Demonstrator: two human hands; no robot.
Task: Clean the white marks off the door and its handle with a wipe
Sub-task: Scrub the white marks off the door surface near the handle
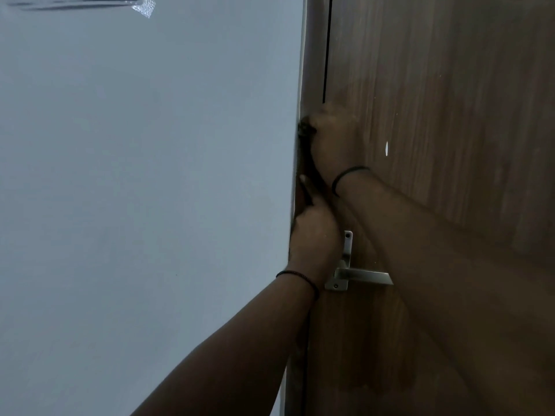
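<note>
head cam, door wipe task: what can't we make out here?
- Wipe: not clearly seen; something dark at the right hand's grip, too dim to tell.
- Left hand: fingertips hidden against the frame.
- Handle: plate partly behind the left hand; any marks too small.
- Door: cut off by edges; one white mark shows.
</note>
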